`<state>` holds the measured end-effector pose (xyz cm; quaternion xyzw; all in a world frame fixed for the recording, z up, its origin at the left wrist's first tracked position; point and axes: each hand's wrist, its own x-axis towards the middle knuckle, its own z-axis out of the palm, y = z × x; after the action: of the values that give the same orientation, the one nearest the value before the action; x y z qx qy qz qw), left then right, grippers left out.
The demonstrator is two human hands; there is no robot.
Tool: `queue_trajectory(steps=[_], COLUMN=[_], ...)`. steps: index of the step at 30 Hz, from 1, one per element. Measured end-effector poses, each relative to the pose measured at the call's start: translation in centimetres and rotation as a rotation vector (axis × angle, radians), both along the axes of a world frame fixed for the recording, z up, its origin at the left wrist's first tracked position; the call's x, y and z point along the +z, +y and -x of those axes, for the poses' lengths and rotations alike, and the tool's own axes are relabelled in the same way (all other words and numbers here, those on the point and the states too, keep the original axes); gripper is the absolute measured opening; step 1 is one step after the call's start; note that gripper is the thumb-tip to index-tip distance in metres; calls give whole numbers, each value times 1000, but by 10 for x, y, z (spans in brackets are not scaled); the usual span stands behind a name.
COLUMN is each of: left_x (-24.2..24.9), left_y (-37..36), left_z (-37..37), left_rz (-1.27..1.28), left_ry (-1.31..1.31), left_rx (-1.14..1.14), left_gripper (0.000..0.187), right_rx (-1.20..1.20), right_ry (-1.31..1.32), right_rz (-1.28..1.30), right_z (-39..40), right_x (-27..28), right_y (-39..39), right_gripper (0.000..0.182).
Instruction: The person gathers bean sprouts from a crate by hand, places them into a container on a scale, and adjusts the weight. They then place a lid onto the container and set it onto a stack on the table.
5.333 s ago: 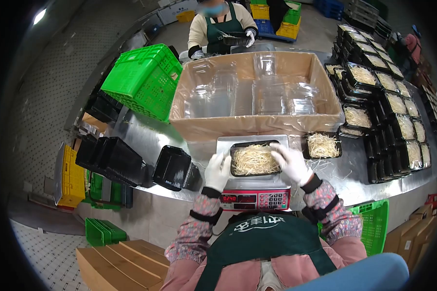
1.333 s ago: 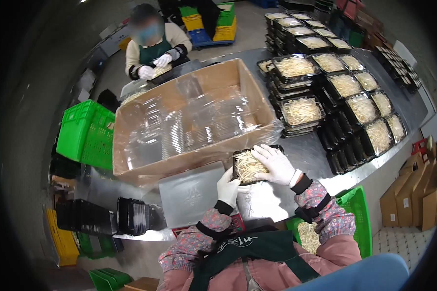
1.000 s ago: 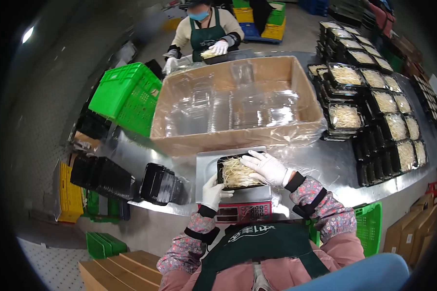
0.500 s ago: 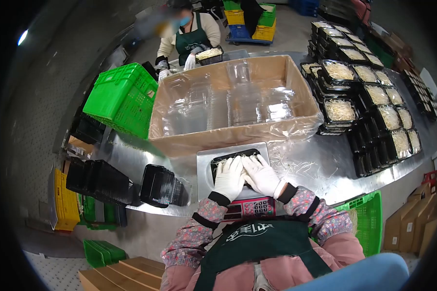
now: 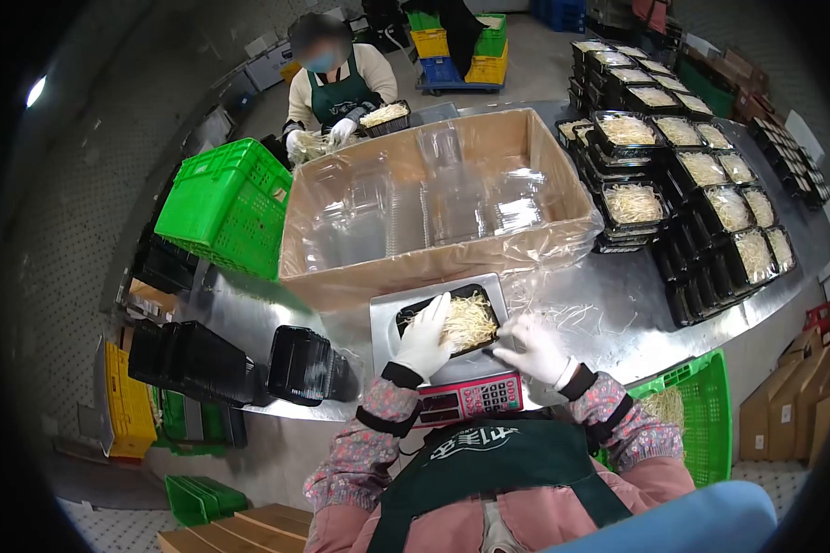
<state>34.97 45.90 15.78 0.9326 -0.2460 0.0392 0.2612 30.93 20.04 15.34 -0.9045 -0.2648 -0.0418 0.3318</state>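
A black tray of bean sprouts (image 5: 470, 321) sits on the metal pan of a scale (image 5: 470, 398) with a red keypad. My left hand (image 5: 424, 339), in a white glove, rests over the tray's left side, fingers stretched out across the sprouts. At the tray's right edge is my right hand (image 5: 533, 348), also gloved, its fingers bent and apart with the fingertips beside the rim. Loose sprouts (image 5: 563, 318) lie scattered on the steel table just beyond it.
Behind the scale stands a cardboard box (image 5: 433, 267) of clear lids. Stacks of filled trays (image 5: 632, 203) rise at the right, nested black trays (image 5: 300, 364) at the left. A green crate (image 5: 221, 207) leans beside the box. Across the table, a co-worker (image 5: 337, 92) handles sprouts.
My hands have parted from over the tray: the right moved off to its right edge, the left shifted left, uncovering the sprouts. The co-worker's hands now hold loose sprouts.
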Motion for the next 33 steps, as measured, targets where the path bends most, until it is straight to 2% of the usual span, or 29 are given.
queue_trajectory(steps=[2, 4, 5, 7, 8, 9, 10, 12, 14, 16, 18, 20, 22, 23, 24, 26, 29, 31, 32, 33], left_x=[0, 1, 1, -6, -11, -15, -17, -19, -9, -6, -7, -8, -18, -23, -27, -40, -31, -33, -9, -13], left_y=[13, 26, 31, 36, 38, 39, 40, 41, 36, 33, 28, 23, 15, 14, 12, 13, 16, 21, 16, 16], left_z=[4, 6, 7, 10, 13, 17, 21, 30, 41, 41, 36, 30, 26, 22, 19, 13, 1, -13, -10, -13], left_rz=[291, 355, 434, 583, 584, 561, 539, 493, 433, 485, 450, 417, 248, 60, -55, -153, -106, -19, 13, 32], left_ry=[124, 155, 178, 221, 220, 199, 178, 108, 81, 31, -12, -63, -82, -139, -229, -214, -179, -245, -261, -251], left_rx=[29, 62, 105, 190, 195, 241, 287, 237, 153, 210, 306, 399, 366, 342, 278, 234, 227, 176, 133, 123], left_gripper=[62, 63, 64, 64, 64, 61, 58, 55, 55, 50, 48, 49, 53, 56, 52, 46, 40, 33, 33, 34], right_rx=[127, 101, 99, 141, 184, 202, 206, 272, 220, 136, 137, 180, 74, 50, 25, 21, -48, -131, -121, -167], right_ry=[-44, -99, -140, -126, -108, -140, -141, -59, -67, -136, -271, -247, -277, -184, -85, -90, -56, -65, -17, 0], right_rz=[22, 172, 172, 220, 267, 159, 158, 43, -131, -273, -228, -177, -17, -20, -22, 130, 145, 58, -36, -104], right_z=[9, 18, 19, 18, 18, 19, 19, 14, 4, -10, -29, -49, -66, -66, -61, -55, -56, -64, -70, -71], right_x=[-12, -10, -26, -30, -34, -50, -52, -52, -10, 36, 65, 46, 12, -4, -20, -36, -35, -36, -37, -35], right_y=[6, 21, 24, 22, 21, 19, 14, 8, 5, 11, 23, 43, 66, 78, 88, 96, 104, 115, 118, 119], right_gripper=[44, 38, 29, 25, 22, 15, 15, 12, 7, 8, 13, 14, 21, 26, 31, 44, 45, 41, 40, 34])
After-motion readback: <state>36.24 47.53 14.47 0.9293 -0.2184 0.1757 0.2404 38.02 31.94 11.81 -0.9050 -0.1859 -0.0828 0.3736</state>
